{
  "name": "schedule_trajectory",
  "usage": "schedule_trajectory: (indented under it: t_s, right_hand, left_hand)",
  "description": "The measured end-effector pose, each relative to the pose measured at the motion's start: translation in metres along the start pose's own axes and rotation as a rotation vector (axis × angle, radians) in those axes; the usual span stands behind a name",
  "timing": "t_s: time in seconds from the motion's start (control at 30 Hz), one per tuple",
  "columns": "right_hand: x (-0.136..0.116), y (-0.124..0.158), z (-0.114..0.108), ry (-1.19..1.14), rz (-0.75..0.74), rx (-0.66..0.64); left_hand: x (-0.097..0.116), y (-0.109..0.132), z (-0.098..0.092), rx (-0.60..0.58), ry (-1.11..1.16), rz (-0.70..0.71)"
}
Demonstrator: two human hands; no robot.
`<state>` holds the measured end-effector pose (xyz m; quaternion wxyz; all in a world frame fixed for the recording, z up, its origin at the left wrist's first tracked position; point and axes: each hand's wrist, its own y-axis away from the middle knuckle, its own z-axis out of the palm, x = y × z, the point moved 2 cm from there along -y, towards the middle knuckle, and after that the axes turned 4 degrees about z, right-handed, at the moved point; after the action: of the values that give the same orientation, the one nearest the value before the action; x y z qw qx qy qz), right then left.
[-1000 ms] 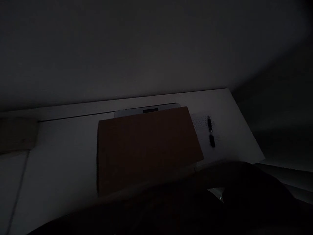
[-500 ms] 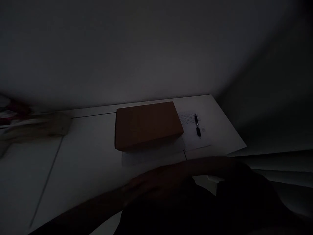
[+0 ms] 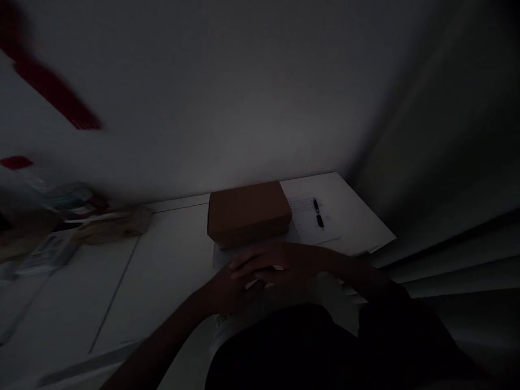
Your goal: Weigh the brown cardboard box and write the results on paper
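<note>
Resting together at the near edge of a white tabletop, in very dim light:

- Right hand: fingers stretched out flat and pointing left, laid over the left hand; something small and pale shows at the fingers, but whether it is held cannot be told.
- Left hand: lying under the right hand, its forearm running down to the lower left; how far it is closed cannot be told in the gloom.
- Brown cardboard box: closed, flat-topped, standing on the tabletop just beyond both hands, apart from them.
- Pale flat sheet: showing from beneath the box's near side, reaching toward the hands; contact with them is unclear.
- Printed paper: just right of the box, near the tabletop's right corner.
- Black pen: lying on the printed paper, pointing away from the viewer.
- Blurred clutter: tan and pale items at the far left, well apart from the hands.
- Red blurred shapes: upper left, against the wall.
</note>
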<state>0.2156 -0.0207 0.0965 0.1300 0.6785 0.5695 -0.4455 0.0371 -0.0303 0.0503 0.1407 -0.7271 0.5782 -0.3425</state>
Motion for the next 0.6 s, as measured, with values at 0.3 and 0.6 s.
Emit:
schedule_trajectory:
  t_s: [0.3,0.6]
  right_hand:
    - [0.023,0.033,-0.027,0.275,0.035,0.823]
    - [0.106,0.049,-0.034,0.172,0.594,1.008]
  left_hand:
    - [-0.011,0.026,-0.05,0.533,-0.115,-0.197]
    - [-0.077,0.046,-0.049,0.829,0.053,-0.647]
